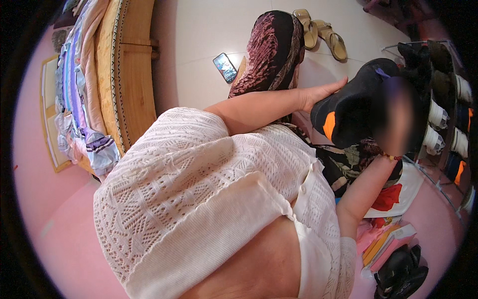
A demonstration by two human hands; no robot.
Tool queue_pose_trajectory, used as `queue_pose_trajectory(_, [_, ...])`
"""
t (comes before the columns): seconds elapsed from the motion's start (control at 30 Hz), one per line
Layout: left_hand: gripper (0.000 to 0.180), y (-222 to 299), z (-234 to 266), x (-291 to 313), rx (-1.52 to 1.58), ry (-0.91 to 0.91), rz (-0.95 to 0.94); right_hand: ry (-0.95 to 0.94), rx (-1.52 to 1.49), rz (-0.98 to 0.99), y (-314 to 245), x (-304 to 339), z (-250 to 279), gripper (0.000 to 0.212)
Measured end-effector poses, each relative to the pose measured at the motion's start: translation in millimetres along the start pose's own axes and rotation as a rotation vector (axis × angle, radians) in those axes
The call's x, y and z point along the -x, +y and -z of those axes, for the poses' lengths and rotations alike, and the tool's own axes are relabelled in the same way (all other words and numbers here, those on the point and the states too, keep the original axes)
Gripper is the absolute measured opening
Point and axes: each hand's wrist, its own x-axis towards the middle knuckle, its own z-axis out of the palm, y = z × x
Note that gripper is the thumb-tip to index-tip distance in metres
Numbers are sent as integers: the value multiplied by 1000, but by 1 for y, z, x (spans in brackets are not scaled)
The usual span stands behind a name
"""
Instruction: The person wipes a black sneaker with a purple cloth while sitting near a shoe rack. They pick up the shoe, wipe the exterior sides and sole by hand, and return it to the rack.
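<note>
A black shoe [343, 112] with an orange patch is held in front of me at the right, over my patterned trousers. My left hand [321, 94] grips its left edge, with the fingers partly hidden behind it. My right hand [396, 117], with a beaded bracelet at the wrist, lies against the shoe's right side. A blur covers that hand, so its fingers cannot be made out. Something purple [384, 74] shows at the shoe's upper end, beside the blurred area.
A rack of shoes [438, 119] stands close on the right. Tan sandals [323, 37] and a phone [225, 68] lie on the tiled floor. Left is a wooden bed [137, 74] with bedding. Black shoes [401, 274] and a stack of boxes [391, 244] sit at the lower right.
</note>
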Motion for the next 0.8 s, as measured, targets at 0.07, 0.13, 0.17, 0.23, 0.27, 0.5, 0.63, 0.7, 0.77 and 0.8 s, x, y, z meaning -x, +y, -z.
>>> queue_pose_trajectory(0.07, [79, -2, -2, 3, 26, 5, 8, -51, 40, 66, 1, 1, 1, 30])
queue_pose_trajectory(0.13, [81, -1, -6, 11, 43, 36, 13, -79, 88, 136, 12, -1, 2, 30])
queue_pose_trajectory(0.17, [82, 2, -10, 13, 47, 54, 25, -81, 82, 132, 13, -1, 2, 30])
queue_pose_trajectory(0.23, [82, 1, -6, 11, 73, 49, 36, -63, -75, -25, 14, 1, 0, 30])
queue_pose_trajectory(0.27, [82, 0, -1, 8, 94, 24, 26, -56, -54, -24, 13, 0, -2, 31])
queue_pose_trajectory(0.5, [77, -2, -13, -1, 110, -96, -87, 67, -190, -107, 8, 3, 14, 37])
queue_pose_trajectory(0.63, [77, 3, -23, 2, 110, -163, -120, 256, -244, -38, 5, -3, 5, 33])
queue_pose_trajectory(0.7, [76, 0, -23, 0, 90, -181, -112, 266, -128, 9, 7, -7, -5, 27])
queue_pose_trajectory(0.77, [75, -1, -23, 0, 83, -178, -105, 291, 3, 34, 14, -10, -11, 22])
queue_pose_trajectory(0.8, [75, -1, -24, 2, 87, -165, -103, 303, -202, -82, 19, -9, -11, 21])
